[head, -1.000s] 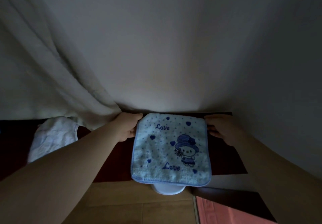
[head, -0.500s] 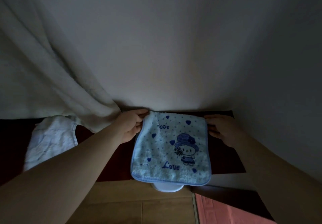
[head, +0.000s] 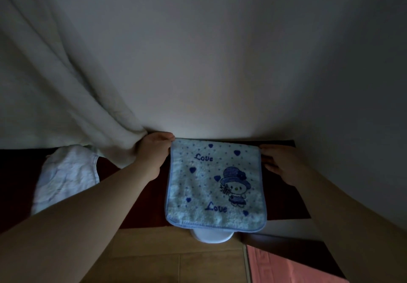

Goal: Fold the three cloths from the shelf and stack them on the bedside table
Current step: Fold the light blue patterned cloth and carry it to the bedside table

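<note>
Blue "Love" cloth is spread on the dark bench, its near edge hanging off the front. Left hand and right hand each pinch a far corner. Let go unevenly and I reckon it slides to the floor.

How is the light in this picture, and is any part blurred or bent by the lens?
Head view: dim overall, with one soft bright patch on the wall just above the dark table; corners fall into shadow. The blue cloth, held by the left hand and right hand, is sharp enough to read "Love". Wide-angle distortion stretches both forearms at the edges. No glare.
</note>
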A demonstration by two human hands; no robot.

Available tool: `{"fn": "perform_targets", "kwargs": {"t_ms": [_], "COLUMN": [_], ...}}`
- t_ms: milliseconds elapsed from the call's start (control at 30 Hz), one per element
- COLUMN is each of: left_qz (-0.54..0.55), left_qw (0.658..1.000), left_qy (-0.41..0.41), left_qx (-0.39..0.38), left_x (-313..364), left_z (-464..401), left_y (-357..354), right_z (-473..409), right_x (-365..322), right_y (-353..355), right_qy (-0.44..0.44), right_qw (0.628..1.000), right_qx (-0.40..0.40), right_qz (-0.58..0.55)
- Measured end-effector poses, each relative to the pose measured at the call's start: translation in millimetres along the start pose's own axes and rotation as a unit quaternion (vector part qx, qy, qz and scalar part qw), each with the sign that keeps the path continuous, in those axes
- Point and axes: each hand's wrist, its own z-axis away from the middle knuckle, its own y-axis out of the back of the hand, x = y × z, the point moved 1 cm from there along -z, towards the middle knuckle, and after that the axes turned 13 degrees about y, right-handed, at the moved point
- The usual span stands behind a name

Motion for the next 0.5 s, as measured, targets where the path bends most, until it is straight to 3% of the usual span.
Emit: {"fn": "perform_targets", "kwargs": {"t_ms": [333,433,500], "left_qz": [-0.05,-0.096,-0.191], "left_qw": [0.992,0.983,0.952], "left_qy": [-0.092,-0.127,-0.212], "left_qx": [0.066,0.092,0.114], "left_x": [-9,-15,-17], "left_z": [14,12,16], "left_y": [0,3,6], "right_z": [-4,4,19], "right_x": [9,13,13], "right_y": [-10,-11,-14], "right_qy": [0.099,0.171,0.238], "right_qw": [0.993,0.976,0.947], "right_qx": [0.053,0.102,0.112], "right_qz": [0.029,0.084,0.183]}}
